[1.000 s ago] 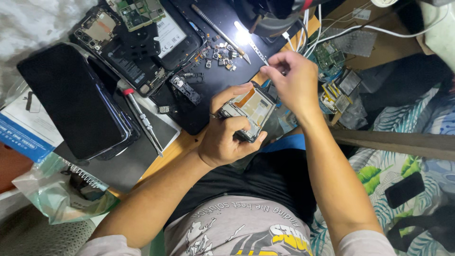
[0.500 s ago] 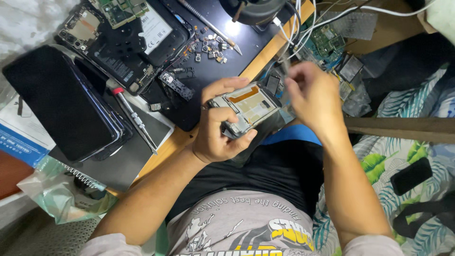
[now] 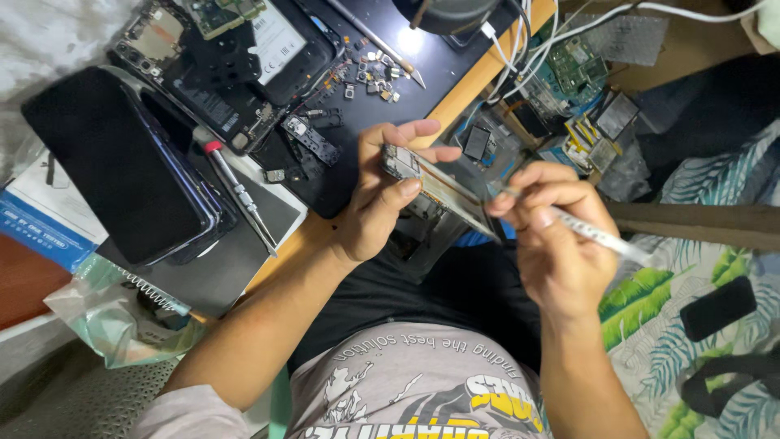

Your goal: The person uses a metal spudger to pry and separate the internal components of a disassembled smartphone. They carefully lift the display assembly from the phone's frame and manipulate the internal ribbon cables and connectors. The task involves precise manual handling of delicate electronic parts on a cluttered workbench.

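Left hand (image 3: 382, 207) grips a phone frame (image 3: 439, 189) edgewise between thumb and fingers. Right hand (image 3: 552, 236), closed, pinches tweezers (image 3: 597, 236), tip at the frame's near edge.

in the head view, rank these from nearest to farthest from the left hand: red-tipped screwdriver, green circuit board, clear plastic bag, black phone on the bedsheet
1. Red-tipped screwdriver, just to the left of the left hand on the dark mat.
2. Green circuit board, up and to the right, by the white cables.
3. Clear plastic bag, lower left, at the desk's edge.
4. Black phone, far right on the leaf-print sheet.
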